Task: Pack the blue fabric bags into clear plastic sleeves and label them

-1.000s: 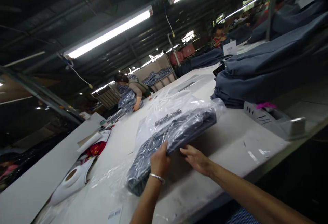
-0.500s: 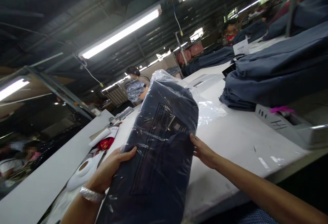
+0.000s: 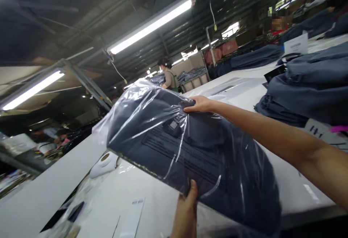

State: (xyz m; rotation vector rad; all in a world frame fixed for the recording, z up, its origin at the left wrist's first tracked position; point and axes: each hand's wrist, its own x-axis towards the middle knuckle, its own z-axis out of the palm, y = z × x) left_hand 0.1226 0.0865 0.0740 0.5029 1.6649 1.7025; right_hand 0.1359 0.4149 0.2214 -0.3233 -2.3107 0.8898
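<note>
A dark blue folded garment in a clear plastic bag (image 3: 206, 147) is held up slantwise over the white table (image 3: 152, 194). My right hand (image 3: 199, 104) pinches its upper edge, bunching the plastic into creases beside a small dark tag. At the lower edge, my left hand (image 3: 187, 209) grips the bag with the thumb on the near face; its other fingers are hidden beneath. Printed lines show on the bag below the tag.
Dark blue garments (image 3: 320, 85) are heaped at the right, near a marked white box (image 3: 315, 129). A white roll (image 3: 104, 161) and a white card (image 3: 133, 216) lie at the left. A person (image 3: 170, 76) stands beyond the table.
The bagged garment has turned from nearly upright to slanting, its top end swung left. My right hand has moved up along its edge; my left hand has moved right and down.
</note>
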